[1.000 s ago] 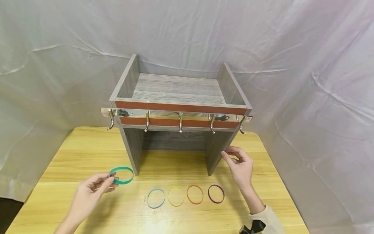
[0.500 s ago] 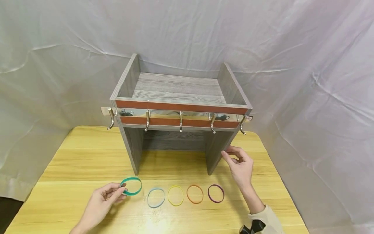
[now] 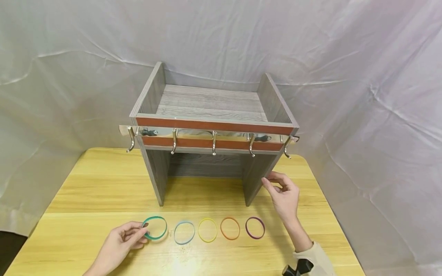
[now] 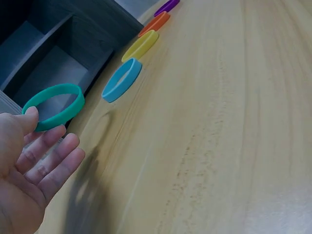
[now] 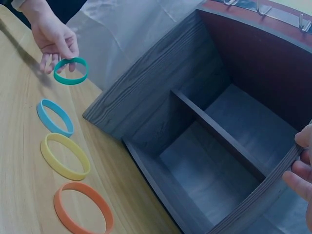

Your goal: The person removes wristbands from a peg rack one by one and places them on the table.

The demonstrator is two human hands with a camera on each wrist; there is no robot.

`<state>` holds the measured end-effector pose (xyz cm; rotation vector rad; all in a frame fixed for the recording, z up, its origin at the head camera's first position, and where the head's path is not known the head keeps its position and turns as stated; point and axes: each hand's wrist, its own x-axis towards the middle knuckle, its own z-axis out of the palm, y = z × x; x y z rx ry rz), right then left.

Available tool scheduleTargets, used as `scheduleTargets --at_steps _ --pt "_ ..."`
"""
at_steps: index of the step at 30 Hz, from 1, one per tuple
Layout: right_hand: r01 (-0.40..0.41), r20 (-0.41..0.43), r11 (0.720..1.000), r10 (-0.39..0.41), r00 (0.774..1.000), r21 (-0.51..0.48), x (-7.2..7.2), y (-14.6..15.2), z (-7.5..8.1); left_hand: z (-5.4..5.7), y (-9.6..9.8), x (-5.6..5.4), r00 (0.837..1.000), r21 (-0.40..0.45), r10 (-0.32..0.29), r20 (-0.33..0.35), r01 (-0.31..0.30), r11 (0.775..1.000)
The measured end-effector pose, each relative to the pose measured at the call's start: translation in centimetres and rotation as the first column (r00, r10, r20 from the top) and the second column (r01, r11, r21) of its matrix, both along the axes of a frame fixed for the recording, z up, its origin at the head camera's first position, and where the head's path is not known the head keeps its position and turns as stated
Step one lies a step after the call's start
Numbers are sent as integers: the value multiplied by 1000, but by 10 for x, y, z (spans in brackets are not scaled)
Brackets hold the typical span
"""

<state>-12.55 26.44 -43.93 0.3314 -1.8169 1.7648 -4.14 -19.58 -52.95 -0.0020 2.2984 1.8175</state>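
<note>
My left hand pinches a green wristband between thumb and index finger, at the left end of a row. In the left wrist view the band is raised above the table. To its right lie a light blue wristband, a yellow wristband, an orange wristband and a purple wristband. My right hand grips the front edge of the right side panel of a grey wooden shelf, with the thumb and fingers on either side of it.
A metal strip with several hooks runs across the shelf's front, above the wristbands. The shelf stands on a yellow wooden table. Grey sheeting hangs behind and at both sides.
My left hand has carried the green wristband rightward and toward me, lowering it beside the light blue one. My right hand stays on the shelf panel. The other wristbands have not moved.
</note>
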Motion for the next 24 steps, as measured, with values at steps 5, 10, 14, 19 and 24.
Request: scheduleTargets --at_steps 5,10,14,19,24 --pt "2 6 1000 -2 1000 0 0 0 0 -2 0 1 997 2 -56 55 56 998" --pt "4 7 1000 -4 1000 2 1 0 0 -3 2 2 996 -14 -42 84 44 999" --pt "1 4 1000 -1 1000 2 0 0 0 -4 1 0 993 -15 -35 115 37 999" --pt "0 11 1000 0 1000 5 0 0 1 -5 -1 -3 988 -1 -64 144 65 998" --pt "-2 9 1000 1 1000 2 0 0 2 -6 -3 -4 977 36 -116 176 112 993"
